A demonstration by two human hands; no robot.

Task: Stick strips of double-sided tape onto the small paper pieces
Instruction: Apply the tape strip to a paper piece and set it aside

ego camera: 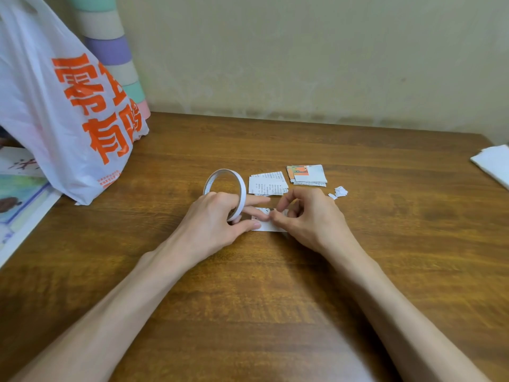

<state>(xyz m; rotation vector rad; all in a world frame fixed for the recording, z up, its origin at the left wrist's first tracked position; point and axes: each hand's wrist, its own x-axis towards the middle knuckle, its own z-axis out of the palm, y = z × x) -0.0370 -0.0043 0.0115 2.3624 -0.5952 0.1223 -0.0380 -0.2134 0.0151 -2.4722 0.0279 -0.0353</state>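
A thin white roll of double-sided tape [225, 176] stands on edge on the wooden table [275, 299], looped around the fingers of my left hand [220, 219], which grips it. One small printed paper piece [268, 226] lies flat between my hands; my left thumb presses its left edge. My right hand [305, 213] has its fingers curled and pinches at the top of that piece, where the tape end seems to lie; the tape strip itself is mostly hidden. Two small stacks of paper pieces lie just behind: a text-printed one [267, 183] and one with an orange picture [307, 175].
A white plastic bag with orange lettering [68, 106] stands at the left, with stacked coloured rolls [115, 51] behind it and printed sheets [19, 194] beneath. Torn white scraps [340, 192] lie right of the stacks. Folded white paper [493, 164] lies at the table's right edge.
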